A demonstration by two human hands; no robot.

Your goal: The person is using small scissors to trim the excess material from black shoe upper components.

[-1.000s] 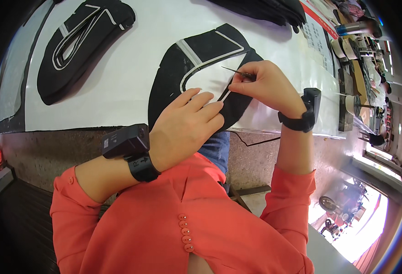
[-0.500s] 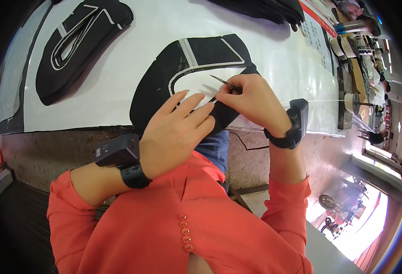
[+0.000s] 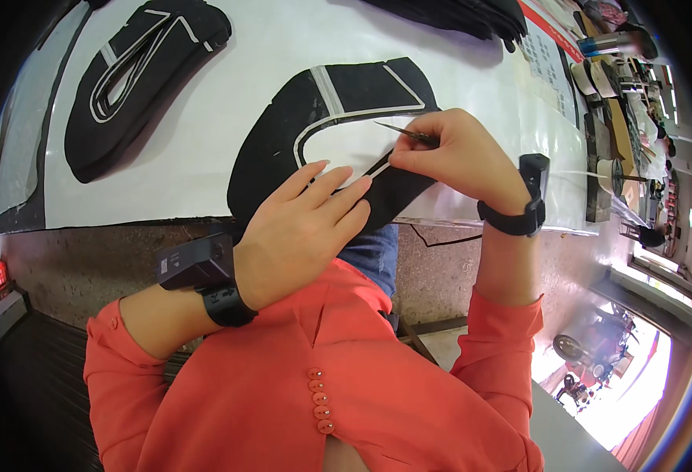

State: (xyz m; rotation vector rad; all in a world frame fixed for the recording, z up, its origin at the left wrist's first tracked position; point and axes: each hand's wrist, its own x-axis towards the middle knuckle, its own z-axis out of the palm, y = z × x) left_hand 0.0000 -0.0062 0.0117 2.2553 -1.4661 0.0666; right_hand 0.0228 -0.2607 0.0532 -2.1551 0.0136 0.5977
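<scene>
A black curved fabric piece (image 3: 270, 140) lies flat on the white table in front of me, with pale strips edging its U-shaped opening. My left hand (image 3: 306, 216) rests on the near side of the piece, its fingers stretched out over the opening's edge. Between my right hand's (image 3: 460, 149) fingers is a slim, dark, pointed metal tool (image 3: 399, 130), its tip toward the left above the opening. Those fingertips are also at a narrow white strip (image 3: 380, 170) along the near edge. Whether they pinch the strip is unclear.
At the upper left lies a stack of similar black pieces (image 3: 86, 145). More black fabric (image 3: 456, 14) is piled at the far edge. White tape rolls (image 3: 609, 177) stand off the table's right side, with a thin strip running to the table (image 3: 511, 94). A metallic cylinder (image 3: 617, 45) is at the upper right.
My right hand has moved right and slightly away from my left hand, carrying the pointed tool. More of the white strip now shows between the hands. My left hand has hardly moved.
</scene>
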